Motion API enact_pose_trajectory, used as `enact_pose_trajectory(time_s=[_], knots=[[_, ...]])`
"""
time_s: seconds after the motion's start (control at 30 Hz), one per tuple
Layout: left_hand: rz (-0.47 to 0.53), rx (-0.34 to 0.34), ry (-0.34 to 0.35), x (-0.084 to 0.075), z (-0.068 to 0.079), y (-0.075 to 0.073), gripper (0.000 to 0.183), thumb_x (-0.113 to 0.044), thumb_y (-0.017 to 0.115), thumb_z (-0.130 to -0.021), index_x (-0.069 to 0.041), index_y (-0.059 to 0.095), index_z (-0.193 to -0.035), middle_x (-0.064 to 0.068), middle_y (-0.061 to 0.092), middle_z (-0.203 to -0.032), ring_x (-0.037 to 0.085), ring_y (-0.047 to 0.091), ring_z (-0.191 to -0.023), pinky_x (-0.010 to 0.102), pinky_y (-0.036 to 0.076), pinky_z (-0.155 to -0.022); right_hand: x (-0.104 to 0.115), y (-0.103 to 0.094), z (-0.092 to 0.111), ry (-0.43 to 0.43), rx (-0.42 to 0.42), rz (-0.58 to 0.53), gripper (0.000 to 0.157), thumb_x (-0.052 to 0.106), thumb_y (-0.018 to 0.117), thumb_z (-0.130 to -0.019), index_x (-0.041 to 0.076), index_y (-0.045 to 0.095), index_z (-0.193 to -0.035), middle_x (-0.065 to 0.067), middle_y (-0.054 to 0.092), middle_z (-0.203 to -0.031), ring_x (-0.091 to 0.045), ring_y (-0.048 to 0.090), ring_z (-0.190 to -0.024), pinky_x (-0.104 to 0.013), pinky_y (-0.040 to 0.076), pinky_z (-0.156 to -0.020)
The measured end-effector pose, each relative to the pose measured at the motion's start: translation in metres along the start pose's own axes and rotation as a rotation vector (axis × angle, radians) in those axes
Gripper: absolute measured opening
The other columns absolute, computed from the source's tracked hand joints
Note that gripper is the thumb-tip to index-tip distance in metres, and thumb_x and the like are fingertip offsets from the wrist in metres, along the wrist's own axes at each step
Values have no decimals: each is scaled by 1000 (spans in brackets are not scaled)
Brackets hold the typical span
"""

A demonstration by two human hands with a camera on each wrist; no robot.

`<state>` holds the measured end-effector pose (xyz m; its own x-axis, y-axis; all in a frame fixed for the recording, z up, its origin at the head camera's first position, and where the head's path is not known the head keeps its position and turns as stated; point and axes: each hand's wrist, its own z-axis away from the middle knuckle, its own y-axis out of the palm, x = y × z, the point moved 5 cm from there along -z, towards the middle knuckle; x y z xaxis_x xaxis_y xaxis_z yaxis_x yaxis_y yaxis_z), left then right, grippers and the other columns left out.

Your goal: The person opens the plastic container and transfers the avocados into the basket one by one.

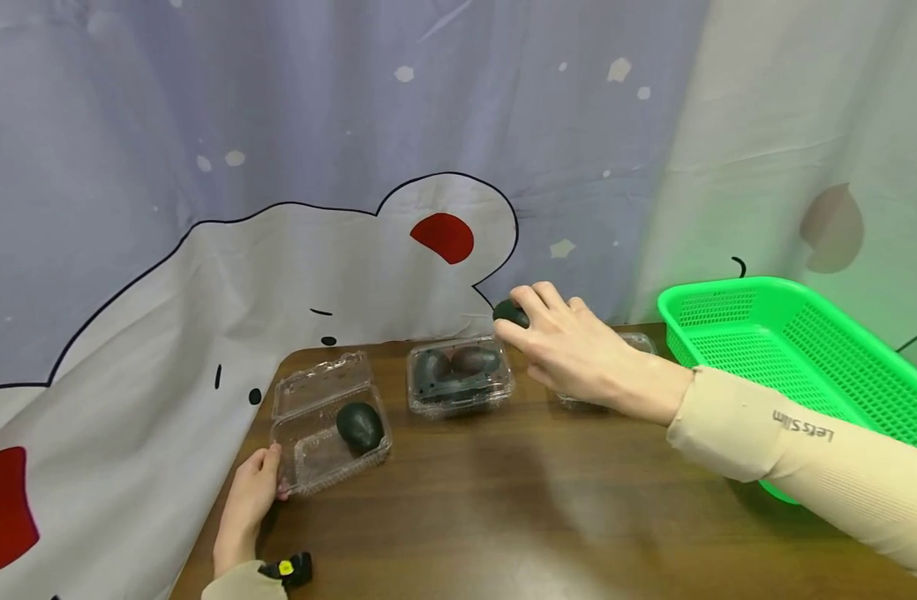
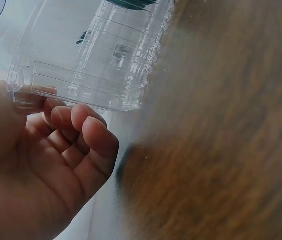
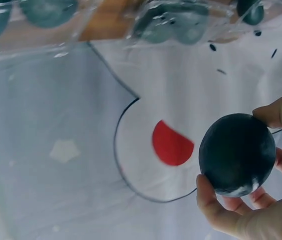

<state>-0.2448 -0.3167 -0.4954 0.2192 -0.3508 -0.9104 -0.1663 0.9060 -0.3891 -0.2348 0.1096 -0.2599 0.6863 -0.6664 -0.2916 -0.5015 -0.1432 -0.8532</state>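
A dark green avocado (image 3: pixel 237 155) is gripped between the thumb and fingers of my right hand (image 1: pixel 571 346), raised above the table near the back curtain. With my left hand (image 1: pixel 250 500) I pinch the left edge of a clear plastic clamshell box (image 1: pixel 319 479), whose lid (image 1: pixel 323 385) stands open toward the back. One avocado (image 1: pixel 359 427) lies in the right half of that box. In the left wrist view, my curled fingers (image 2: pixel 98 132) are at the box's end wall, and the thumb is largely hidden.
A closed clamshell (image 1: pixel 458 408) with avocados inside stands at the back middle. Another clear box (image 1: pixel 640 342) is partly hidden behind my right arm. At right sits a green plastic basket (image 1: pixel 774 292). A printed curtain (image 1: pixel 316 108) hangs along the back edge of the wooden table (image 1: pixel 488 517).
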Motion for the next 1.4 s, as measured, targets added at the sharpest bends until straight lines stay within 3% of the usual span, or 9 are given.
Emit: enact_pose_trajectory(time_s=[0.3,0.67,1.07,1.4], knots=[[3,-3,12,-1,1,0,39,-29,34,-108,2,40,-84,5,44,-70,13,49,-60,27,50,-58,-45,-14,30,63,-34,10,42,4,66,-72,10,53,-111,-20,46,-114,-40,45,-100,-43,43,-48],[-3,4,10,-1,-1,-1,40,-30,34,-108,1,40,-84,5,44,-69,14,48,-59,27,50,-58,-107,-16,76,300,36,-50,45,2,66,-74,12,53,-115,-23,44,-118,-43,43,-102,-50,45,-53],[19,-7,30,-1,-2,0,39,-28,35,-108,-1,40,-80,4,43,-67,13,47,-58,26,48,-56,-176,-1,130,575,116,-137,46,6,65,-77,11,53,-121,-24,35,-120,-44,34,-104,-50,42,-50],[-10,-12,28,-3,-1,-1,41,-30,35,-108,0,41,-81,4,45,-67,14,48,-58,27,49,-56,-224,25,178,793,94,-271,45,11,63,-83,3,50,-125,-35,26,-127,-54,26,-109,-59,38,-67]])
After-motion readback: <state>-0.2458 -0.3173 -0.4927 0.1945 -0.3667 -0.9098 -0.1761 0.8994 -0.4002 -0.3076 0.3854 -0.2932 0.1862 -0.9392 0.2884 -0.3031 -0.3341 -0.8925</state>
